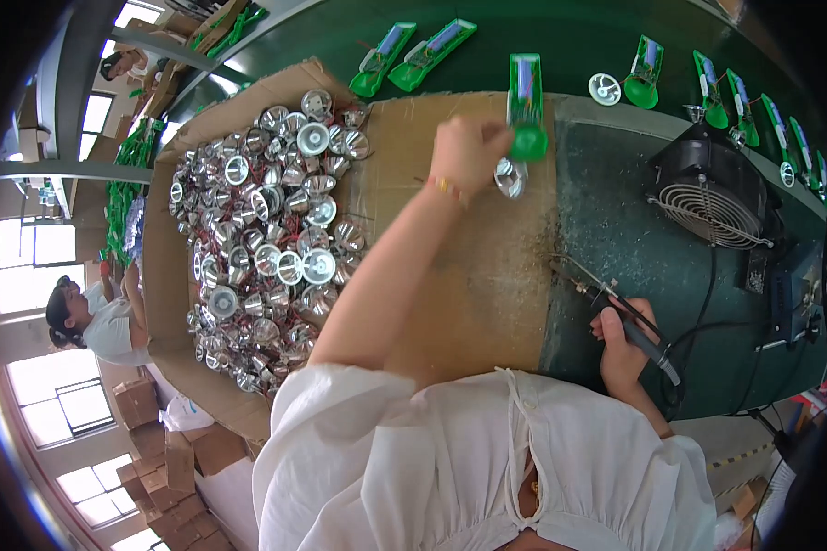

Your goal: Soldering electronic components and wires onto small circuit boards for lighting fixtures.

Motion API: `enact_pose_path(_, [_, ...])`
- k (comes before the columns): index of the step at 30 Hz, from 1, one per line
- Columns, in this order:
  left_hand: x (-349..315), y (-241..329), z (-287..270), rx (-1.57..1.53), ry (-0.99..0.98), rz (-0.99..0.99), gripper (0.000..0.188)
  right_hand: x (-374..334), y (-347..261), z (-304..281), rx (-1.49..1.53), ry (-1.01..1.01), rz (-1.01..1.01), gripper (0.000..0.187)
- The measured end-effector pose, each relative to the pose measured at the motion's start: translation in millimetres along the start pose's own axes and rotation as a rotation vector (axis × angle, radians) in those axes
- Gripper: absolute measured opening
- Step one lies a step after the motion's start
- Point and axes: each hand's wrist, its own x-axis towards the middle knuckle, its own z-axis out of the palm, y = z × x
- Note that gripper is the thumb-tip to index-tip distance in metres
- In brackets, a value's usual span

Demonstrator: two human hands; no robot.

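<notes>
My left hand (469,154) is closed, its fingertips at the left side of a green flashlight housing (528,138). That housing has its inside facing up, with a pale battery and wires in it. Just below it a shiny reflector cup (511,180) lies on the cardboard sheet (432,303). Lower right, my right hand (623,342) grips a soldering iron (636,335) with a thin metal tube along its tip, which points up and left over the cardboard's right edge.
A cardboard box (170,340) full of reflector cups (266,257) stands at the left. More green housings (432,55) line the far side. A black fan (712,188) and a soldering station (793,292) with cables are at the right. Another person (96,317) works at far left.
</notes>
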Motion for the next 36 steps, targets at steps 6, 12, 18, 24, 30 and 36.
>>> enact_pose_path(6, [115, -12, -40, 0.666, 0.371, 0.392, 0.043, 1, 3, -4, 0.029, 0.002, 0.002, 0.016])
enact_pose_path(12, [105, -30, -70, 0.780, -0.178, 0.049, 0.058, 3, 4, -3, 0.049, 0.007, -0.036, 0.016])
enact_pose_path(18, [-35, -11, -56, 0.464, 0.027, 0.253, 0.037, 4, 5, 1, -0.010, 0.035, -0.049, 0.016])
enact_pose_path(24, [-109, -2, -40, 0.056, 0.067, 0.029, 0.026, 5, 0, 1, -0.016, 0.046, -0.124, 0.017])
enact_pose_path(30, [-43, -1, -58, 0.194, 0.122, 0.103, 0.063, 5, 5, 1, 0.021, 0.052, -0.100, 0.017])
enact_pose_path(36, [77, -3, -33, 0.373, -0.007, -0.141, 0.086, 2, 3, 0, 0.056, 0.038, -0.065, 0.014])
